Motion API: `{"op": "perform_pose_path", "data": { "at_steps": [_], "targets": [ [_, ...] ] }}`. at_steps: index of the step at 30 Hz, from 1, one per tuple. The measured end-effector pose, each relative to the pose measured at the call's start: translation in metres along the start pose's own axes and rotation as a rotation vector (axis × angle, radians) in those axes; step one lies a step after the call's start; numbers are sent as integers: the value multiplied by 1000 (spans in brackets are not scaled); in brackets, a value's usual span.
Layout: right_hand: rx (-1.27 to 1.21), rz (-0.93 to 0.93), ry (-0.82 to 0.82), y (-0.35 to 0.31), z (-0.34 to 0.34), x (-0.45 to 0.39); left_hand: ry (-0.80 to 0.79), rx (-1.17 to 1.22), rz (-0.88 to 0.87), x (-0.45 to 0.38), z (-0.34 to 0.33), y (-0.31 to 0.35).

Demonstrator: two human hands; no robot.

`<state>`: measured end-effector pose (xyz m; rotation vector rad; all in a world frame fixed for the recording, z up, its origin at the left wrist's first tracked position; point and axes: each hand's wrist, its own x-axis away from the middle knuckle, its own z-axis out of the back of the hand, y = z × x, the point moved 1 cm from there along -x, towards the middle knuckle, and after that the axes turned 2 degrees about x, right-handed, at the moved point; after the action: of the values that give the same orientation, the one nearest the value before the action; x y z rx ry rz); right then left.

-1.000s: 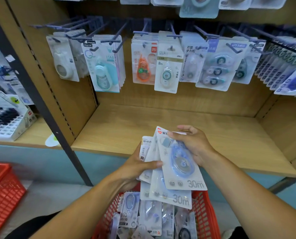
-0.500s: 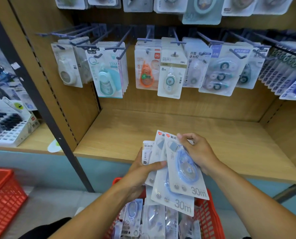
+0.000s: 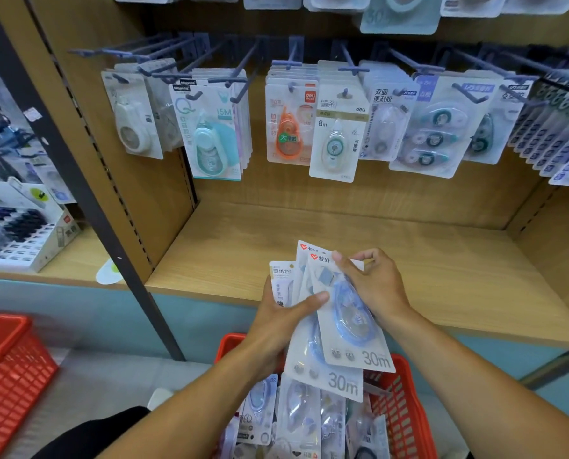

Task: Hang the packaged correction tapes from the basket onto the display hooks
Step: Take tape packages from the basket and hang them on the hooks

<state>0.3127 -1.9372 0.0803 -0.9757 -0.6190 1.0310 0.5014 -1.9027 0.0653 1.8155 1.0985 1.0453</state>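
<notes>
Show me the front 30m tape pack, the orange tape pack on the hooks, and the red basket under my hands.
front 30m tape pack (image 3: pixel 352 326), head view, blue tape dispenser.
orange tape pack (image 3: pixel 288 134), head view, orange dispenser body.
red basket (image 3: pixel 405 409), head view, right mesh wall.

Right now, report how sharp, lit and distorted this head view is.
Head view: wide-angle bending bows the shelf post and display hooks near the edges; soft, even lighting; glare on the front 30m pack blister; hanging packs at far right and the left red basket look blurred.

You had soft, even indoor light, faint shadows, wide-angle bending at edges, blur on the left side.
</notes>
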Motion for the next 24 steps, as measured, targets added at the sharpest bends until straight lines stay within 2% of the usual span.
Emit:
{"op": "perform_pose_path", "data": {
  "at_steps": [3,7,12,15,19,22,24],
  "targets": [
    [9,11,-17,-8,0,6,-6,-18,17,2,0,-2],
    [-129,-17,-52,-11,0,8,55,-22,-18,0,-2,0],
    [-135,-21,-202,-28,12,22,143,19,-90,-8,1,5],
    [-240,-64,-392,-34,16,35,174,77,-99,-9,1,7],
    [-194,-82,-549,-26,13,47,227,122,-132,-10,6,9],
    [-72,-33,-458,-23,9,48,259,122,-196,-7,5,10],
    [-110,21,-394,-23,8,47,287,111,-261,-5,3,12]
  ]
}}
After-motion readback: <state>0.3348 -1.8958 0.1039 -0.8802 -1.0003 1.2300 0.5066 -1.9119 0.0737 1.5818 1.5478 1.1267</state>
